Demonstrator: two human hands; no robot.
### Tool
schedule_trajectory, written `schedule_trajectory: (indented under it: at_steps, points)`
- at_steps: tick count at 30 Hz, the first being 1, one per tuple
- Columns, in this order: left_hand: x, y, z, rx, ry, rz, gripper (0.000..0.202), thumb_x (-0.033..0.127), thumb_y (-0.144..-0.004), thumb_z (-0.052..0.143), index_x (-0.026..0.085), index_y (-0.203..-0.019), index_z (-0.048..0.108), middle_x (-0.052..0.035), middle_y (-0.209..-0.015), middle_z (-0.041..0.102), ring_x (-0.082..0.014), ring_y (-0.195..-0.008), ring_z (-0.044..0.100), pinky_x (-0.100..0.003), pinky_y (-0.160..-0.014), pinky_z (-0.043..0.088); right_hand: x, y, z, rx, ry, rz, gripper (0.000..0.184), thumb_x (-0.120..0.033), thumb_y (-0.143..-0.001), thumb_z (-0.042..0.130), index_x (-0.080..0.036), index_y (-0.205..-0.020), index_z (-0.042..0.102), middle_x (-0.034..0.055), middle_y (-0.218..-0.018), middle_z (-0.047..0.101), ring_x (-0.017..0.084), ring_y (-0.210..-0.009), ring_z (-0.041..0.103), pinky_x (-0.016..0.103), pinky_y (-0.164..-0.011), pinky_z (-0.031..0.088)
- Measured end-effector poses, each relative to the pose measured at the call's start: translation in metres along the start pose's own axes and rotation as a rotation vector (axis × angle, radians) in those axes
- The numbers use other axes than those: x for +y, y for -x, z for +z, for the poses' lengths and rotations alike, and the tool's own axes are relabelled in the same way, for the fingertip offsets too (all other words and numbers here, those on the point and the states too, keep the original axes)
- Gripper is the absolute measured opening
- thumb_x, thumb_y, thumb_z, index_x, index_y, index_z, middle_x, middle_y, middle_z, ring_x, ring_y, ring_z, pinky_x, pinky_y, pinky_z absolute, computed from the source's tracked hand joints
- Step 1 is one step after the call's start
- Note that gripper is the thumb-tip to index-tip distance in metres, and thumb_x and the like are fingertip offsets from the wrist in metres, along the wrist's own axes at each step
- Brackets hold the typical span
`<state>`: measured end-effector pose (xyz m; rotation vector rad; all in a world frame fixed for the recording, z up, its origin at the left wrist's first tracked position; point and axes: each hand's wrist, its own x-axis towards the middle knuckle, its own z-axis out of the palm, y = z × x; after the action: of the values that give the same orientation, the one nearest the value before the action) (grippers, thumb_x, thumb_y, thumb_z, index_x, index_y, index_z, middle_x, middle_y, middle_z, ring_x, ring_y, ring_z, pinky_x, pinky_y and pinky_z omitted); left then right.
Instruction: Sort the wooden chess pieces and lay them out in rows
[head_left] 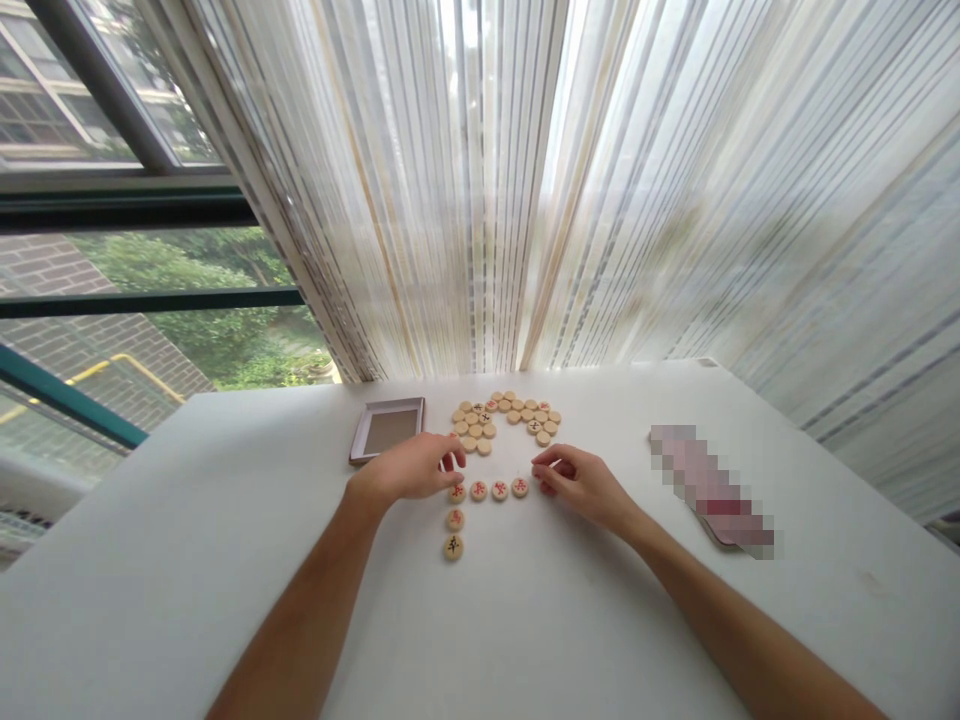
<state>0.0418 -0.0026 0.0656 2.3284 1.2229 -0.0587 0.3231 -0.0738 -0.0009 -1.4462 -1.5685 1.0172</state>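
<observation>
Two chess discs (453,547) are laid nearest, in a column; a row (499,489) of four is set above. The left hand (409,468) is curled over its L end, the right hand (581,482) pinched at its R end (held piece: can't be told). Spacing is best kept even, w/ the pile (510,412) beyond left undisturbed.

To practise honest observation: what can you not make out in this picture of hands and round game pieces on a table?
Head view: the flat object on the right is blurred into squares, so it cannot be identified.
Head view: the marks on the pile of pieces are too small to read.
Head view: the left hand and the right hand curl their fingers, hiding whether either holds a piece.
</observation>
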Motion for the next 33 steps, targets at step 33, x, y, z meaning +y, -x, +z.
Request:
schedule_trajectory:
  at_steps: [33]
  points:
    - [-0.003,-0.01,-0.001,0.334,-0.031,0.065,0.025,0.032,-0.092,0.054,0.021,-0.111,0.065,-0.0057,-0.111,0.069,-0.0205,-0.095,0.066,-0.031,-0.087,0.049,0.014,-0.014,-0.014,0.345,0.274,-0.356,0.021,-0.029,-0.098,0.05,-0.021,-0.103,0.068,0.0079,-0.101,0.069,0.02,-0.079,0.063,0.033,-0.07,0.055]
